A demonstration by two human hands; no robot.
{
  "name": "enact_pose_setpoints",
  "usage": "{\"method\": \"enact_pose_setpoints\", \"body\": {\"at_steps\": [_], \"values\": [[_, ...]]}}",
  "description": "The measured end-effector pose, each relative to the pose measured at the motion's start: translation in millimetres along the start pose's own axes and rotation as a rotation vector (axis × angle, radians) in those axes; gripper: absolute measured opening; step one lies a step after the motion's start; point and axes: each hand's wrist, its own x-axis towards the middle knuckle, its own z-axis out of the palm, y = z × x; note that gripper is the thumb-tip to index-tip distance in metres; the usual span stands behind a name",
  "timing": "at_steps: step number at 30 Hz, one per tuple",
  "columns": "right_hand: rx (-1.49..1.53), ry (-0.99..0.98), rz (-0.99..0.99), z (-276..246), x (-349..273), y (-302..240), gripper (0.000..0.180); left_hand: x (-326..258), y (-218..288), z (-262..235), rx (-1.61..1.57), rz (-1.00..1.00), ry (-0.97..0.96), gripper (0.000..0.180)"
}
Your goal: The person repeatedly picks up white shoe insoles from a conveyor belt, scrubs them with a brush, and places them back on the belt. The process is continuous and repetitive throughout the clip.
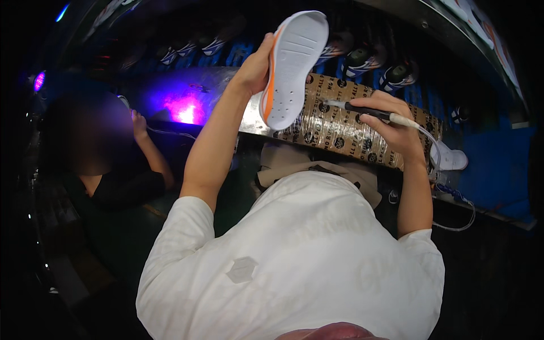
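— What sits along the back?
— A row of dark shoes (pixel 362 58) on a blue conveyor (pixel 498 164), behind a tape-wrapped cardboard strip (pixel 340 133).
— And left?
— A co-worker's hand (pixel 137 123) beside a purple lamp glow (pixel 186 110).

Matt rubber shoe sole (pixel 294 65), grooved

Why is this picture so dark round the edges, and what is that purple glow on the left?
Head view: the fisheye lens blackens the corners and bends the conveyor edge. A violet lamp flares to a washed-out pink-white spot. The white shoe sole in the left hand is brightly lit and sharp, as is the pen-like tool in the right hand. The co-worker's head is blurred.
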Motion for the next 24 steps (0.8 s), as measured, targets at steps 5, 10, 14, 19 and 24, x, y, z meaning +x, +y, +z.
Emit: {"method": "enact_pose_setpoints", "body": {"at_steps": [5, 10, 14, 19, 24], "values": [[0.121, 0.342, 0.255, 9, -19, 40, 0.029, -46, -40, -31, -0.714, 0.118, 0.308, 0.088], [0.187, 0.477, 0.414, 40, -60, 120, 0.030, -118, -100, -52, -1.078, -0.227, 0.081, 0.118], [0.246, 0.517, 0.518, 58, -80, 146, 0.032, -135, -123, -29, -1.117, -0.244, -0.159, 0.108], [0.128, 0.566, 0.521, 77, -95, 160, 0.032, -112, -115, 6, -1.103, -0.260, -0.213, 0.081], [0.122, 0.553, 0.540, 78, -95, 157, 0.033, -78, -23, 28, -0.935, -0.135, -0.519, 0.082]]}}
